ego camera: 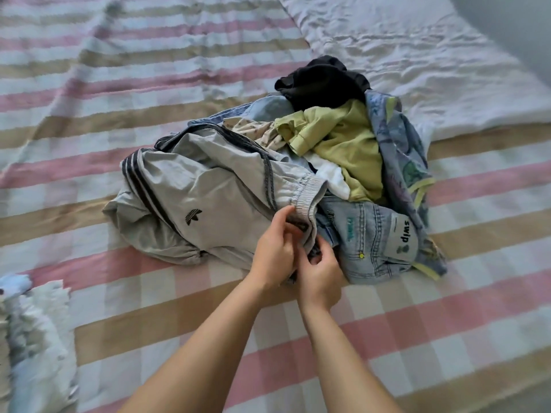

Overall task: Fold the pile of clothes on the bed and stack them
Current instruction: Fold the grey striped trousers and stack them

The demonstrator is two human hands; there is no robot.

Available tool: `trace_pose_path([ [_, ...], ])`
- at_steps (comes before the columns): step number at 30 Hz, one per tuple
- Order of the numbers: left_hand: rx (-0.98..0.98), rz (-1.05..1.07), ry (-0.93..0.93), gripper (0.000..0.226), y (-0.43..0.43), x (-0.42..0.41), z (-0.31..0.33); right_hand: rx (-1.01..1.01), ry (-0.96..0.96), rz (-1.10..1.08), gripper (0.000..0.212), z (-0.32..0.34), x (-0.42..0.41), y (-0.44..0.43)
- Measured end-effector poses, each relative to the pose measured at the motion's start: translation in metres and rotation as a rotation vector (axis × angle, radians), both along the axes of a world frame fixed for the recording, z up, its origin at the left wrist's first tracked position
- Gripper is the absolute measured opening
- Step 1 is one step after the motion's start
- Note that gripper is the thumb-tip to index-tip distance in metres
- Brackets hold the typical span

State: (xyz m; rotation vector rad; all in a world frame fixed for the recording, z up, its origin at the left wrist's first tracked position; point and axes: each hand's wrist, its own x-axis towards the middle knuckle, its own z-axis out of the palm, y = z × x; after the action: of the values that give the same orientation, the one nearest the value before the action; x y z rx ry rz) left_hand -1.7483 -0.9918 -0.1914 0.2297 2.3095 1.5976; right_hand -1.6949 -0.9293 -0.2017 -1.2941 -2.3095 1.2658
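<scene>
A pile of clothes lies in the middle of the bed. Its front left is a grey track garment (202, 192) with dark side stripes and a trefoil logo. Both hands meet at its elastic waistband: my left hand (275, 248) pinches the band from the left, and my right hand (320, 278) grips the fabric just below it. To the right lie light blue jeans (369, 242) with a "swip" patch. Behind them sit a yellow-green top (343, 138), a white piece (331, 174), a black garment (322, 81) and a blue patterned cloth (399, 150).
The bed carries a sheet (149, 308) checked in pink, tan and white. A white crumpled quilt (417, 55) covers the far right corner. A white and pale blue bundle (35, 338) lies at the near left edge.
</scene>
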Motion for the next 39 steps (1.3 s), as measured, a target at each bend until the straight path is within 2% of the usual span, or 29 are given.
trace_pose_path([
  [3,-0.003,0.01,-0.026,0.046,-0.005,-0.003,0.008,0.069,-0.069,0.049,0.033,0.006,-0.017,0.011],
  [7,-0.233,-0.109,-0.012,0.06,-0.019,-0.003,0.022,0.119,-0.094,0.161,0.017,0.023,-0.03,0.02],
  [10,-0.235,-0.089,0.021,0.06,-0.039,0.003,0.047,0.196,-0.005,0.368,0.015,0.043,-0.024,0.017],
  [13,-0.275,0.009,0.169,0.042,-0.068,0.011,0.086,0.156,0.136,0.574,0.021,0.08,-0.012,0.008],
  [15,-0.268,0.047,0.273,0.041,-0.091,0.016,0.124,0.133,0.178,0.739,0.02,0.119,-0.007,0.0],
  [18,-0.222,0.005,0.393,0.065,-0.12,0.019,0.197,0.187,0.142,1.056,0.017,0.196,-0.011,-0.013],
  [21,-0.301,-0.12,0.565,0.078,-0.148,0.019,0.276,0.316,0.074,1.351,0.013,0.283,-0.019,-0.028],
  [24,-0.415,-0.322,0.65,0.079,-0.162,0.027,0.341,0.398,0.063,1.522,0.01,0.363,-0.016,-0.044],
  [28,-0.47,-0.39,0.618,0.066,-0.177,0.046,0.415,0.423,0.064,1.602,0.01,0.443,-0.003,-0.059],
  [31,-0.679,-0.36,0.697,0.059,-0.191,0.059,0.455,0.429,0.055,1.62,0.005,0.477,0.013,-0.067],
  [34,-0.866,-0.414,0.793,0.05,-0.203,0.072,0.48,0.401,0.086,1.604,0.028,0.497,0.029,-0.074],
  [35,-0.899,-0.449,0.789,0.049,-0.206,0.076,0.486,0.387,0.081,1.607,0.023,0.502,0.034,-0.075],
  [37,-0.912,-0.522,0.732,0.053,-0.21,0.086,0.494,0.372,0.072,1.618,0.01,0.509,0.043,-0.075],
  [39,-0.83,-0.549,0.649,0.057,-0.212,0.098,0.495,0.335,0.06,1.631,0.01,0.513,0.05,-0.074],
])
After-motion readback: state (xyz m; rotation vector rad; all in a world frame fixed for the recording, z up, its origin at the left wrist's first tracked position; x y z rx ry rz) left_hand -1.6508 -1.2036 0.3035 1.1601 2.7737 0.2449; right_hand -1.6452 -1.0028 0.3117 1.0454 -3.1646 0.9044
